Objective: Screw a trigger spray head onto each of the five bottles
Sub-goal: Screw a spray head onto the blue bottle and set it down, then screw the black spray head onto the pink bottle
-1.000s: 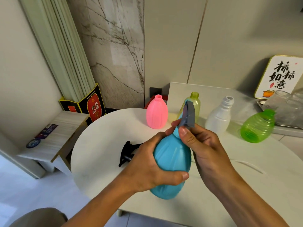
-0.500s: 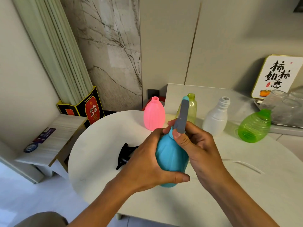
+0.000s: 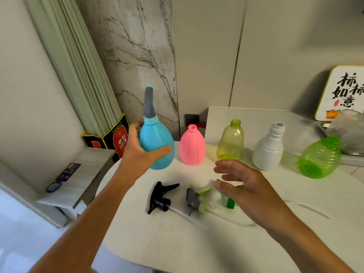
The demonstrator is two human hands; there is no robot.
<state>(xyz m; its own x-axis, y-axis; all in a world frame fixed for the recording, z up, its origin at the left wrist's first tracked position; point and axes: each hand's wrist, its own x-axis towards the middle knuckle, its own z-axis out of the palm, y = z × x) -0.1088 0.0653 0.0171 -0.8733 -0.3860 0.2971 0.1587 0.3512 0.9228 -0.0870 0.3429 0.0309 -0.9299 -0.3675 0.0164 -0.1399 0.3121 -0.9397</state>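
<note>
Our left hand (image 3: 138,154) fingers wrap the blue bottle (image 3: 157,146), spray head (image 3: 149,103) on, upright far-left on the bench (image 3: 216,243). Right hand (image 3: 250,189) open, empty, over loose spray heads (image 3: 199,200). Four uncapped bottles (image 3: 192,147) right.

A home interior: marble wall panel (image 3: 141,56), round white table (image 3: 197,243), framed calligraphy sign (image 3: 342,93), stacked glasses (image 3: 350,127).

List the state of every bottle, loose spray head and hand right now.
blue bottle: upright, spray head on
pink bottle: upright, neck bare
yellow bottle: upright, neck bare
white bottle: upright, neck bare
green bottle: tipped over, neck bare
black spray head: loose on table
left hand: around blue bottle
right hand: open, empty
</note>
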